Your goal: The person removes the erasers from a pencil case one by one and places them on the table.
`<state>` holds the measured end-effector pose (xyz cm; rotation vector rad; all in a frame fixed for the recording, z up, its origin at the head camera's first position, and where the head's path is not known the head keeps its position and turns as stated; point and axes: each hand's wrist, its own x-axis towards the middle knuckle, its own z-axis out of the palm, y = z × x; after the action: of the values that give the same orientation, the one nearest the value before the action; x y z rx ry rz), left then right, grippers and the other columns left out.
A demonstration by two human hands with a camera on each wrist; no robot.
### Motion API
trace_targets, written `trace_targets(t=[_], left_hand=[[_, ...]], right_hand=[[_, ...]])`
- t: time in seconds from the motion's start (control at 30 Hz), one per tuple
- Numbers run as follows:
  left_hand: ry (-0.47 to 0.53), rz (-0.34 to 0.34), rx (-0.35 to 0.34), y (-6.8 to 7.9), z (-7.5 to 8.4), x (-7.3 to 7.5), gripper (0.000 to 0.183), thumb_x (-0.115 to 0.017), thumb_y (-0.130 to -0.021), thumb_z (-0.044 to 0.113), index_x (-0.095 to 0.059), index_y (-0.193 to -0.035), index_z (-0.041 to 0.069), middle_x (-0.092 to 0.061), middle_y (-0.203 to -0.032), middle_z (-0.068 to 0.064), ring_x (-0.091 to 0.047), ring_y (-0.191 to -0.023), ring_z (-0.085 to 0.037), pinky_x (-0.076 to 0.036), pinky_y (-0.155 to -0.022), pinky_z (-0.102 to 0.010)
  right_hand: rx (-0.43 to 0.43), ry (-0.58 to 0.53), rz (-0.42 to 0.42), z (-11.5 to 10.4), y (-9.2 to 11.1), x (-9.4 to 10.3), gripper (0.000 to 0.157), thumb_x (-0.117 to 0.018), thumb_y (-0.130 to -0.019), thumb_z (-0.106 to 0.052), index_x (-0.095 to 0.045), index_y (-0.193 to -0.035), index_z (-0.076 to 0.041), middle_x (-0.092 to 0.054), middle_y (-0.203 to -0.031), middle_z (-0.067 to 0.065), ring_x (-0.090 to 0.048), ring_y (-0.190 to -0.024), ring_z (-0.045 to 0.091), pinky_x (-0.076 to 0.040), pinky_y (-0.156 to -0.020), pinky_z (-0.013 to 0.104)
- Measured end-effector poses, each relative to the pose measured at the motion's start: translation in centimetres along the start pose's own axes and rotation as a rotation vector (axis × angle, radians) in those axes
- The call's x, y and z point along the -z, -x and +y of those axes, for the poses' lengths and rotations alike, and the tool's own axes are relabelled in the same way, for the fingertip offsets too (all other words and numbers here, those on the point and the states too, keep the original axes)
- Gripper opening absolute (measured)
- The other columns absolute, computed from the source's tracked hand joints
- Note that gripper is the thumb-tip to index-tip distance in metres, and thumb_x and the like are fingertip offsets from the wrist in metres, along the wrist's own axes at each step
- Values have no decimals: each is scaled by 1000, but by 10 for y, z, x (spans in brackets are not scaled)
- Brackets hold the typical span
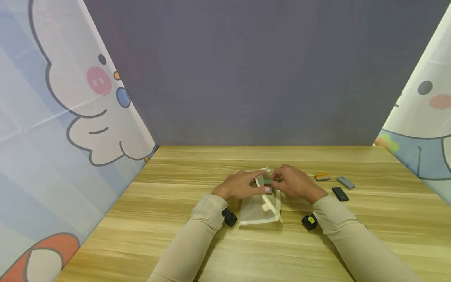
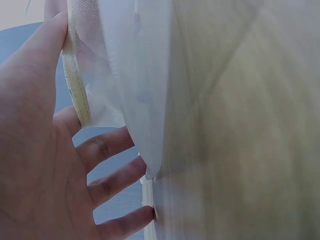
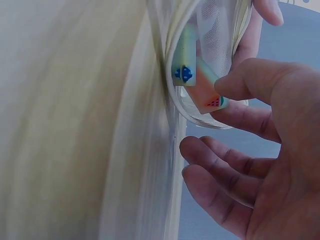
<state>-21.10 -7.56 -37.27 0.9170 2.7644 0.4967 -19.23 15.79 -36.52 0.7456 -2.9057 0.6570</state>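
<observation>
A whitish mesh zip pouch (image 1: 255, 209) lies on the wooden table with its mouth spread. My left hand (image 1: 241, 185) holds the edge of the mouth, thumb and index finger well apart; the pouch's pale edge band (image 2: 75, 75) runs beside them in the left wrist view. My right hand (image 1: 292, 182) is at the opposite side of the mouth. Its thumb and index finger pinch a small block with a watermelon print (image 3: 202, 92), probably an eraser, inside the opening. Next to it in the pouch is a pale green-yellow block with a blue print (image 3: 184, 55).
Right of my right hand lie an orange-and-grey block (image 1: 322, 177), a grey block (image 1: 346, 182) and a black block (image 1: 340, 194) on the table (image 1: 169, 211). A dark grey panel (image 1: 246, 78) stands behind, with cartoon-printed curtains (image 1: 70, 129) at both sides.
</observation>
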Motion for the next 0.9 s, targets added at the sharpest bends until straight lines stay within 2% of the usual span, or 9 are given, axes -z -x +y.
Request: trace_targets(t=[0.27, 0.63, 0.9], left_hand=[[3, -13, 6, 0, 2, 1, 81, -38, -86, 86, -21, -157, 51, -43, -154, 7, -38, -139, -24, -40, -99, -60], [-4, -20, 24, 0, 2, 1, 82, -37, -84, 88, -18, -156, 53, -44, -153, 5, -41, -136, -24, -43, -95, -57], [21, -34, 22, 1, 1, 1, 83, -38, -85, 87, -15, -157, 52, -41, -156, 5, -36, -142, -26, -40, -101, -58]], right_hand=[[-16, 7, 26, -1, 2, 2, 18, -67, -94, -28, -74, -105, -15, -64, -103, 4, -62, -87, 21, -53, -73, 44], [3, 8, 64, 1, 4, 9, 17, -65, -93, -26, -75, -104, -16, -65, -104, 5, -63, -85, 20, -53, -72, 44], [19, -63, 99, 3, 3, 15, 15, -65, -94, -20, -76, -101, -11, -68, -102, 5, -65, -84, 19, -54, -72, 44]])
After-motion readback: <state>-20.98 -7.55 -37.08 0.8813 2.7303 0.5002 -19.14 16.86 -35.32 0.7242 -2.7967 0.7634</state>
